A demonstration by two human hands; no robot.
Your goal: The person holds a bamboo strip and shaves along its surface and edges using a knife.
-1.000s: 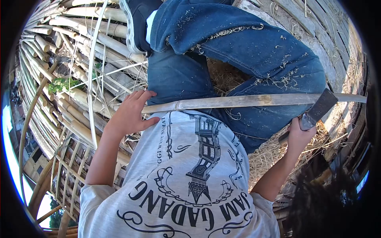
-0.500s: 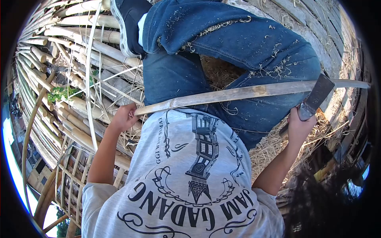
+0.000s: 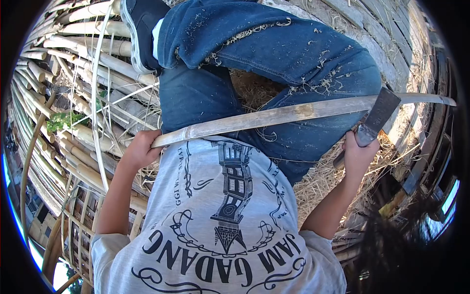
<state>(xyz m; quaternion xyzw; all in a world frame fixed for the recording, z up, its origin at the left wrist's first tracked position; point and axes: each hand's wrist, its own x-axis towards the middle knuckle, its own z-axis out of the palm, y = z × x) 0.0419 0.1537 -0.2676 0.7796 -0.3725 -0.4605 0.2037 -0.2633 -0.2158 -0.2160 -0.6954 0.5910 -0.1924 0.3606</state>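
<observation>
ok so your left hand (image 3: 141,150) has just closed round the near end of the bamboo strip (image 3: 254,119), where a moment ago it was open beside it, so that end looks better steadied imo. The strip runs across your jeans (image 3: 274,51) and out past your knee. Your right hand (image 3: 361,156) is gripping the chopper (image 3: 381,113), blade over the strip, can't tell if they're actually touching tho

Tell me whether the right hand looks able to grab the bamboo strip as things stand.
Probably not: the right hand is closed around the handle of the bladed tool, so its grip is taken. The bamboo strip runs close by, so distance hardly looks like the obstacle.
</observation>
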